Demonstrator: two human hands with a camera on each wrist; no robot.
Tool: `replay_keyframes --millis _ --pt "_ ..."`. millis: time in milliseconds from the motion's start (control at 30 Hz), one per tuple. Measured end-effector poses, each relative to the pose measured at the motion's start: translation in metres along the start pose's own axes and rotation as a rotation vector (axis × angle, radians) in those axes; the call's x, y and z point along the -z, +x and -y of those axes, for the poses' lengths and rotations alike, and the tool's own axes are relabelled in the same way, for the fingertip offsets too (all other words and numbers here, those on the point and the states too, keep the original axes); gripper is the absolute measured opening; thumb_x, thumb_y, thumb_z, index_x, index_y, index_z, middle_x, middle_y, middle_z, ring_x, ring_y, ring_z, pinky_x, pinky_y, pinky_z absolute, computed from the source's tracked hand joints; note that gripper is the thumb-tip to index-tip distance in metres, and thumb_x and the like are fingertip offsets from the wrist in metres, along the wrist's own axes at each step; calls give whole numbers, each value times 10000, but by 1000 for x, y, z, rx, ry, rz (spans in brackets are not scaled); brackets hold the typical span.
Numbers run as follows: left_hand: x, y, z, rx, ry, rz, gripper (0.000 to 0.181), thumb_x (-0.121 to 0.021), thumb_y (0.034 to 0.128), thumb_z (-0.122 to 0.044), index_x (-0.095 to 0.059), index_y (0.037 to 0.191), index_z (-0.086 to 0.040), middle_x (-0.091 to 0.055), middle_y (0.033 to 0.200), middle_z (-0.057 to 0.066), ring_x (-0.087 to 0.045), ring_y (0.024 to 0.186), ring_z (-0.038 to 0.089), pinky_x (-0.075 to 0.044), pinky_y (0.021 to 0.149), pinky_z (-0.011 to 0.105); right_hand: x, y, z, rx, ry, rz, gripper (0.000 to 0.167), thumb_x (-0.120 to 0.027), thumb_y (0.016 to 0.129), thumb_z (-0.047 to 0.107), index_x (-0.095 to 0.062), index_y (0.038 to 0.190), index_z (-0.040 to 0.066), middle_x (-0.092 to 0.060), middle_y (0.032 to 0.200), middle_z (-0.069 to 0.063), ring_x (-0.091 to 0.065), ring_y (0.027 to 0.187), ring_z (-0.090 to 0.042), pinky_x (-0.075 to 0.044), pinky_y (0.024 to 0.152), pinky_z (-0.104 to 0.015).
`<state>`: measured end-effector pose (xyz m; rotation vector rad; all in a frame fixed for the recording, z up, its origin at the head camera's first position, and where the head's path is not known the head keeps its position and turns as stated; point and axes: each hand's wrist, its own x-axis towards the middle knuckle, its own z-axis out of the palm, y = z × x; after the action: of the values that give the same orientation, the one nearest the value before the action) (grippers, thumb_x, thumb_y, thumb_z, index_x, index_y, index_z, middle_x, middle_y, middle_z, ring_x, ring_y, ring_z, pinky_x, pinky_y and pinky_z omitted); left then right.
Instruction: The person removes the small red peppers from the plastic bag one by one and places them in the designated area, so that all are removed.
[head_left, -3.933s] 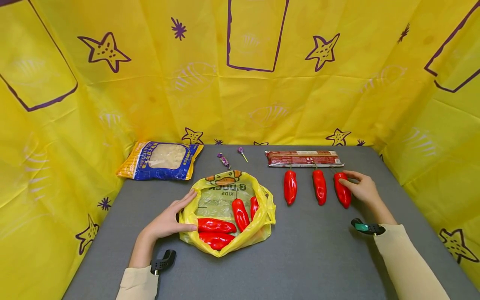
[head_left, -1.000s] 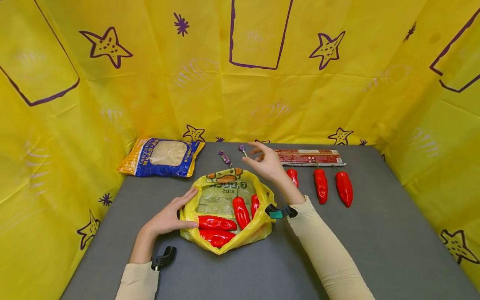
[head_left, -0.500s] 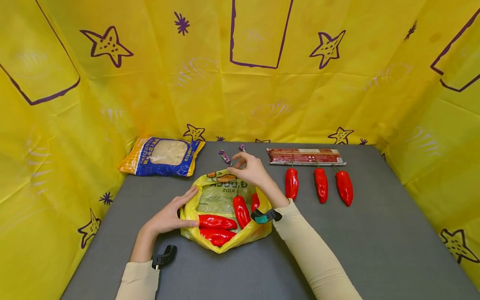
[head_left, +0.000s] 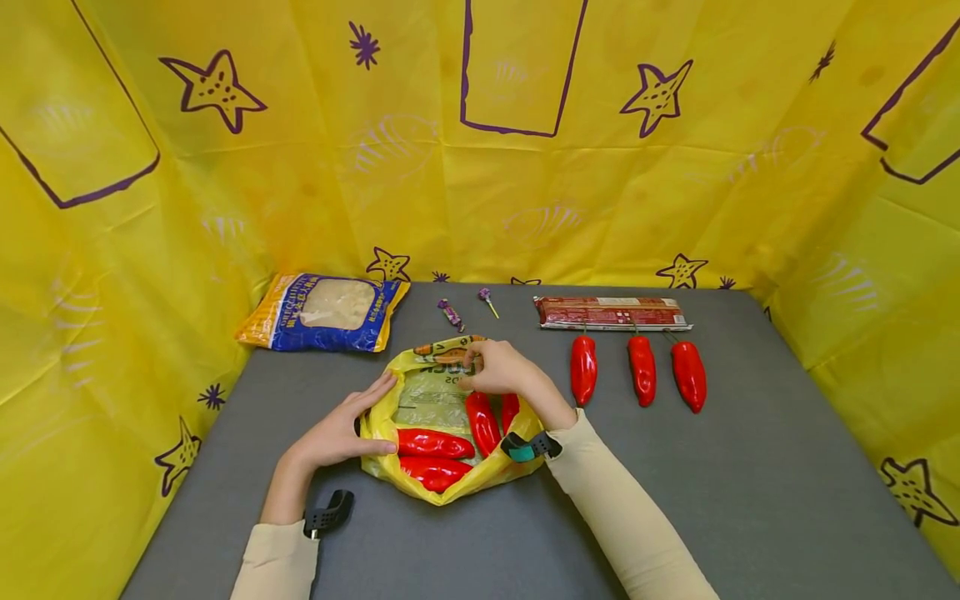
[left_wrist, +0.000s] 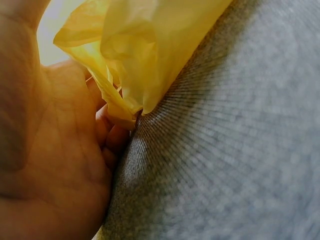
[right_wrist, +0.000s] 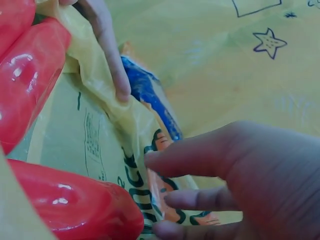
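Note:
A yellow plastic bag (head_left: 480,483) sits with its mouth spread, several glossy red peppers (head_left: 435,443) inside. My left hand (head_left: 337,437) holds its left rim, with the thumb inside and fingers along the outside; the left wrist view shows yellow film (left_wrist: 145,50) against those fingers. Over the bag's far right side is my right hand (head_left: 501,368), thumb and fingers apart. In the right wrist view these fingers (right_wrist: 195,200) lie against or just in front of the printed wall; contact is hard to tell. Nothing shows between them. The right forearm partly covers the bag's right side.
Behind the bag lie a wrapped candy (head_left: 451,315) and a lollipop (head_left: 488,302). A blue and orange pasta packet (head_left: 337,307) is at the back left. Toward the right, three red peppers (head_left: 642,372) lie before a long red packet (head_left: 611,313). Yellow cloth walls (head_left: 480,200) surround the grey table (head_left: 750,500).
My right hand left the rightmost loose pepper, passed beside the lollipop, then came left and nearer over the bag. Now the lollipop shows fully. The left hand stays on the rim.

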<state>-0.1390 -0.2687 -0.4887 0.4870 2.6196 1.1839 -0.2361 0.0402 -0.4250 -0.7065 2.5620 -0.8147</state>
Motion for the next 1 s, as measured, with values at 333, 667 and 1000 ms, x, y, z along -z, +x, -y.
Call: replay_keyframes --millis 333,667,1000 --pt "1 -1 0 -6 -14 2 1052 -866 855 -458 -283 1699 -228 -146 1789 12 -336 1493 402 -299 1159 739 5 4 8 -66 -146 181 271 -836 918 327 -682 1041 141 -592 781 2 -512 612 -142 -415 590 -284" --pt "0 0 0 3 -12 9 1054 -866 854 -473 -287 1698 -224 -144 1790 12 -334 1495 401 -293 1168 731 6 9 14 -131 -85 369 274 -893 876 260 -671 996 152 -626 971 -48 -640 624 -184 -516 598 -280" --pt "0 0 1 -1 -2 3 1057 -876 848 -465 -290 1697 -235 -155 1788 18 -367 1466 385 -308 1164 716 2 14 20 -63 -112 377 242 -887 875 225 -705 1008 138 -649 966 -43 -631 691 -165 -533 638 -281"
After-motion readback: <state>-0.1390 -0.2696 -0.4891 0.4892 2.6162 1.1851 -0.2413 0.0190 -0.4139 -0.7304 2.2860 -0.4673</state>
